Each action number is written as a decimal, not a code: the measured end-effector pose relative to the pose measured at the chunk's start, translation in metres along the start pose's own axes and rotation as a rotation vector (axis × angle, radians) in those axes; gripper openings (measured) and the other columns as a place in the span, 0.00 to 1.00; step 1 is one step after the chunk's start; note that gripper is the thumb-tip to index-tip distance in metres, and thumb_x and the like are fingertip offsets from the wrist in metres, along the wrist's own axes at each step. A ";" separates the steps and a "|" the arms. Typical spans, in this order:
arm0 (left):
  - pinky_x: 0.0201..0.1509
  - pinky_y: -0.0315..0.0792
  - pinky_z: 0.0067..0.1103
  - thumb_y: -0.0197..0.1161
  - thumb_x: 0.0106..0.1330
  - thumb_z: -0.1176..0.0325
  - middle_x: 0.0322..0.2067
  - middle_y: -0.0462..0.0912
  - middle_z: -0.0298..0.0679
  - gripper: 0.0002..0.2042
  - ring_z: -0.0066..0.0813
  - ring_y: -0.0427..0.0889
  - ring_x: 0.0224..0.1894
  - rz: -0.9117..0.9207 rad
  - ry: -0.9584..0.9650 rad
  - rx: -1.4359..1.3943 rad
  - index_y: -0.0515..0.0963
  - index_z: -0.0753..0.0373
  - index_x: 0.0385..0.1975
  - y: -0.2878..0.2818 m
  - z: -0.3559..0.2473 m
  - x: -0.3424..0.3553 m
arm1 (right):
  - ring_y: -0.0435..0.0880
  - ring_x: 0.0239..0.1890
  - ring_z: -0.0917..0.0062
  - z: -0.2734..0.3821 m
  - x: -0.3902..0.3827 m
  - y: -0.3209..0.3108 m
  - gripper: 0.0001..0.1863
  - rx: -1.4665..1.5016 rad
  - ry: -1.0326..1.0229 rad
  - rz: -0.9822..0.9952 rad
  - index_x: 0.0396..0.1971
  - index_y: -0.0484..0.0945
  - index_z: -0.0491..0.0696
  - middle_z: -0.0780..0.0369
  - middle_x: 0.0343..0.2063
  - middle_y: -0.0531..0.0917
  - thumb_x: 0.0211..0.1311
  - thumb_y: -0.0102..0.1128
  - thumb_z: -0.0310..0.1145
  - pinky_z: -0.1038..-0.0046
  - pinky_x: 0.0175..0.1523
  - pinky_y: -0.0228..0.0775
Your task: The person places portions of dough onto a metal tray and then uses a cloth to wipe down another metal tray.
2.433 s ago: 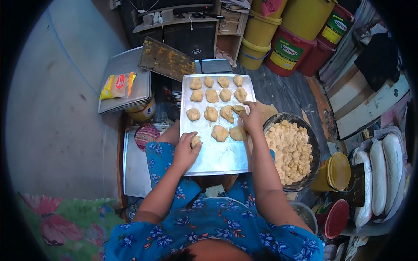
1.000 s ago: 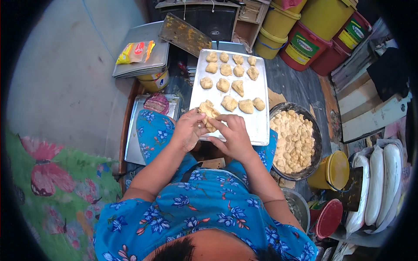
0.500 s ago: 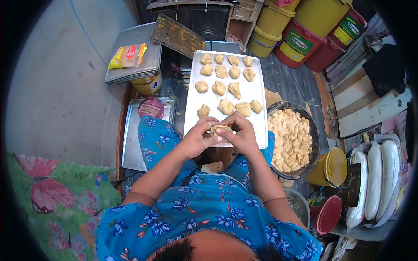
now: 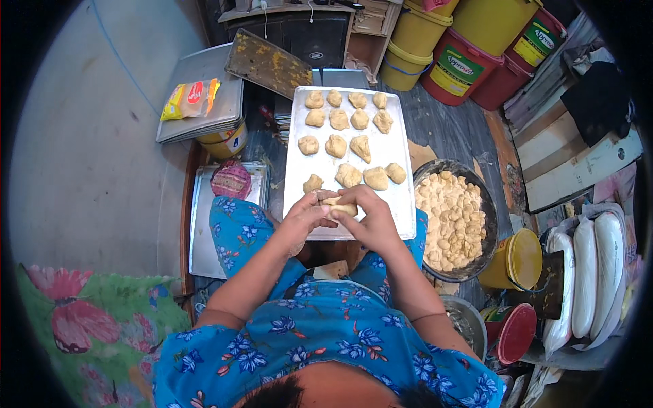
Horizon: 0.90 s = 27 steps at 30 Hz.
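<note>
A pale piece of dough (image 4: pixel 339 204) is pinched between my left hand (image 4: pixel 305 216) and my right hand (image 4: pixel 369 219), just above the near edge of a metal baking tray (image 4: pixel 401 153). Several shaped dough pieces (image 4: pixel 338 145) lie in rows on that tray, the nearest one (image 4: pixel 313 183) just beyond my left hand. To my right, a dark round bowl (image 4: pixel 487 204) holds a heap of small dough lumps (image 4: pixel 452 217).
A second flat tray (image 4: pixel 201 231) with a pink-topped tub (image 4: pixel 232 180) lies left of my knee. Behind it stand stacked trays with a yellow packet (image 4: pixel 190 99). Yellow and red buckets (image 4: pixel 462 58) line the back, and a yellow lidded container (image 4: pixel 518 258) sits at the right.
My hands came back from the tray's rows and met at its near edge around one dough piece. More shaped pieces lie on the tray than 2.4 s ago.
</note>
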<state>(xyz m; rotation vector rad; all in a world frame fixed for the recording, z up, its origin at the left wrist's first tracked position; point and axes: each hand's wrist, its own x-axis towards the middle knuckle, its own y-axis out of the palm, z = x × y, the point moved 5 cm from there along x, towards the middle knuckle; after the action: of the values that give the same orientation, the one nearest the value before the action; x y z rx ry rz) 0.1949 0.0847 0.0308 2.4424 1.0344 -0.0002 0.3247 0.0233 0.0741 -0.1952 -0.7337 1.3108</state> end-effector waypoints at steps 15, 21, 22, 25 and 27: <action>0.29 0.70 0.18 0.59 0.64 0.66 0.22 0.77 0.34 0.08 0.19 0.74 0.23 -0.246 0.120 0.391 0.76 0.65 0.33 -0.025 0.017 0.030 | 0.80 0.38 0.65 -0.037 -0.012 0.043 0.31 0.238 0.304 0.238 0.59 0.57 0.47 0.50 0.34 0.77 0.56 0.59 0.27 0.68 0.42 0.72; 0.38 0.71 0.19 0.59 0.62 0.68 0.33 0.77 0.36 0.09 0.24 0.76 0.34 -0.346 0.385 0.589 0.76 0.68 0.37 -0.064 -0.012 0.019 | 0.78 0.39 0.65 -0.056 -0.030 0.044 0.20 -0.036 0.076 0.022 0.46 0.75 0.45 0.55 0.34 0.76 0.51 0.63 0.28 0.69 0.45 0.70; 0.41 0.70 0.19 0.60 0.61 0.68 0.38 0.77 0.38 0.10 0.25 0.76 0.37 -0.284 0.406 0.716 0.76 0.67 0.39 -0.059 -0.014 0.015 | 0.77 0.42 0.63 -0.046 -0.026 0.036 0.21 -0.041 -0.011 0.053 0.46 0.75 0.46 0.55 0.36 0.76 0.50 0.65 0.32 0.67 0.48 0.68; 0.43 0.70 0.21 0.60 0.61 0.69 0.40 0.77 0.40 0.11 0.27 0.76 0.39 -0.012 0.417 0.870 0.77 0.67 0.40 -0.039 -0.001 -0.001 | 0.74 0.46 0.62 -0.033 -0.042 0.064 0.18 -0.100 -0.256 0.351 0.39 0.77 0.48 0.57 0.41 0.78 0.48 0.65 0.38 0.62 0.54 0.63; 0.43 0.70 0.21 0.59 0.61 0.69 0.40 0.77 0.40 0.10 0.27 0.76 0.40 -0.102 0.367 0.888 0.77 0.67 0.39 -0.054 0.006 -0.007 | 0.75 0.45 0.62 -0.035 -0.052 0.066 0.16 -0.102 -0.273 0.442 0.37 0.78 0.48 0.56 0.40 0.78 0.48 0.65 0.38 0.62 0.53 0.64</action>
<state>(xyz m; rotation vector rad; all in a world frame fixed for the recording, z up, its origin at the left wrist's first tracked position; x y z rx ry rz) 0.1542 0.1097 0.0038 3.2558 1.5668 -0.0599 0.2880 0.0028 -0.0069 -0.2745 -1.0298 1.7435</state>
